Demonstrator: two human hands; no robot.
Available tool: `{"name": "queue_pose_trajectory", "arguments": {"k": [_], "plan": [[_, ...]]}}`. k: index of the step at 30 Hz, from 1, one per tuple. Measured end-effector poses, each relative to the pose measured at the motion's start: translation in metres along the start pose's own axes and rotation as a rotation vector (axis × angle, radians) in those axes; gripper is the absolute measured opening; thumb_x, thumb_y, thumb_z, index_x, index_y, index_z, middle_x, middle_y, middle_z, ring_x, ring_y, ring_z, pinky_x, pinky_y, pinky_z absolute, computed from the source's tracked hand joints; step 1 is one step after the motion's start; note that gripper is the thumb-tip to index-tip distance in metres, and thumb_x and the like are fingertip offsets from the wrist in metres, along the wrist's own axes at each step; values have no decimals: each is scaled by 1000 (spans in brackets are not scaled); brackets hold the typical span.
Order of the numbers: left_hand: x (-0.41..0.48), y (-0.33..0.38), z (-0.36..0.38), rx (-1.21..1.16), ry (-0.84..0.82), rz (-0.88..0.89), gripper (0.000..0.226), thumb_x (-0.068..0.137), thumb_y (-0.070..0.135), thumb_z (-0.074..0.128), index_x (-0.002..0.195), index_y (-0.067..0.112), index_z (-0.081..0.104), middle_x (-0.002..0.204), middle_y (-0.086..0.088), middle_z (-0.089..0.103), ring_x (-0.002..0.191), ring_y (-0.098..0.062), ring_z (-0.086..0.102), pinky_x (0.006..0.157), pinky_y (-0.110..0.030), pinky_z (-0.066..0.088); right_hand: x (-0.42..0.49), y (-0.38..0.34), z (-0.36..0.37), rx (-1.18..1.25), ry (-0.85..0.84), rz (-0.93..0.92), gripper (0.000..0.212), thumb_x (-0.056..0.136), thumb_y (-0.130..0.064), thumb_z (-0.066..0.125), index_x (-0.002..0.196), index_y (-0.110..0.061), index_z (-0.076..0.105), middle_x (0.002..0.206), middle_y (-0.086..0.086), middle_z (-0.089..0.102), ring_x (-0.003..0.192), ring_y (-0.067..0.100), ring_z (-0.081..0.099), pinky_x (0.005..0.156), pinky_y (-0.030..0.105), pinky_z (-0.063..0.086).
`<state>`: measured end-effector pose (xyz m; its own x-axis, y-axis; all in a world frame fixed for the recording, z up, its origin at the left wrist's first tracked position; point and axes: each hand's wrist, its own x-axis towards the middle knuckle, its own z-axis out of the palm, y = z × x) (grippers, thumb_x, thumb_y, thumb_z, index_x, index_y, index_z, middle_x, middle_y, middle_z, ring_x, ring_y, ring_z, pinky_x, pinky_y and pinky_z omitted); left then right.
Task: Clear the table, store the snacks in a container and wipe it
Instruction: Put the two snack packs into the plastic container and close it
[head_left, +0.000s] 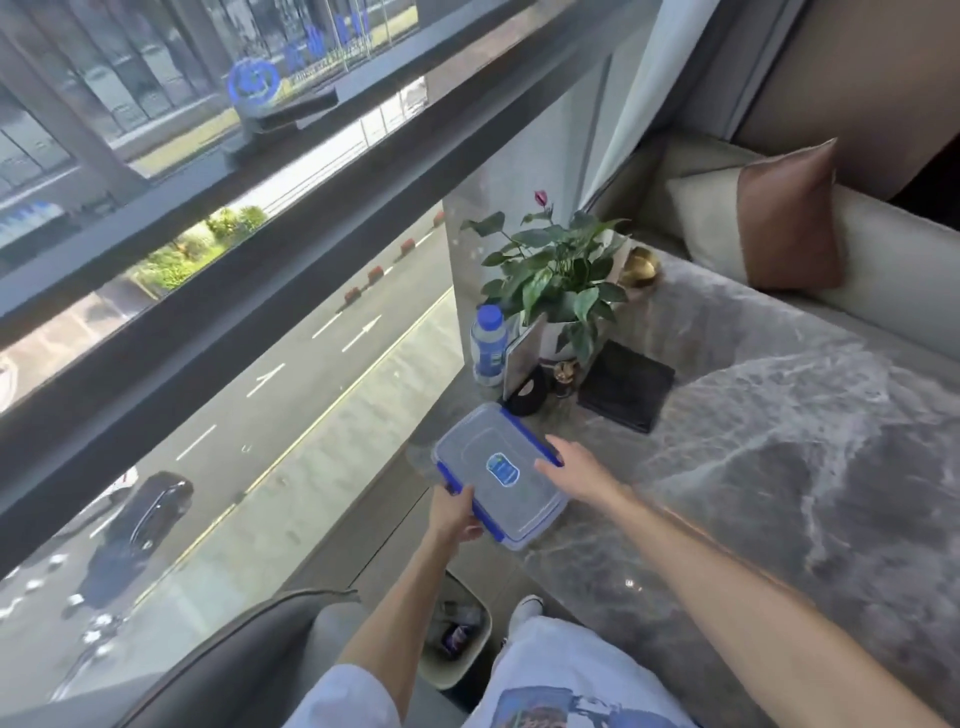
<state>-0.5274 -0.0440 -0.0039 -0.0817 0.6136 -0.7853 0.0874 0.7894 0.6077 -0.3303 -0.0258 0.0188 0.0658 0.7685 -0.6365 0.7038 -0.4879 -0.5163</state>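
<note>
A clear plastic container (483, 457) with a lid, blue clips and a blue label sits at the left edge of the grey marble table (753, 467). My left hand (454, 514) grips its near left corner, thumb on the lid. My right hand (571, 467) rests with straight fingers against its right long side by the blue clip. What is inside the container cannot be made out.
Behind the container stand a water bottle (488, 343), a potted plant (556, 280), a small black round object (530, 397), a black square pad (626, 384) and a gold ornament (641, 267). A waste bin (457, 631) with wrappers stands on the floor below. A window runs along the left, a sofa with a cushion (779, 218) beyond.
</note>
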Motion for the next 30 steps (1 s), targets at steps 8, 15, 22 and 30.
{"name": "queue_pose_trajectory", "arguments": {"k": [8,15,22,30], "plan": [[-29,-33,88,198,-153,42,39,97,22,54,130,5,41,115,-21,59,77,-30,67,70,-48,59,-67,125,-14,322,148,144,43,94,-18,56,137,-16,55,129,8,65,117,25,61,104,40,46],[-72,-80,224,392,-456,65,41,99,16,51,137,6,39,93,-15,58,53,-13,59,55,-32,55,-159,275,-35,645,368,421,43,92,1,55,135,1,54,132,20,60,124,33,56,109,41,42],[-138,-148,335,639,-669,36,50,100,22,46,147,26,31,97,-15,59,72,-24,59,64,-33,52,-264,408,-25,939,529,622,39,98,-5,49,136,3,50,130,24,59,117,34,59,96,41,47],[-171,-187,384,562,-557,57,40,100,29,47,132,6,47,99,-12,57,72,-21,59,58,-33,56,-300,472,-26,969,482,580,38,99,-22,52,132,-4,55,125,17,63,105,26,60,71,29,46]]}}
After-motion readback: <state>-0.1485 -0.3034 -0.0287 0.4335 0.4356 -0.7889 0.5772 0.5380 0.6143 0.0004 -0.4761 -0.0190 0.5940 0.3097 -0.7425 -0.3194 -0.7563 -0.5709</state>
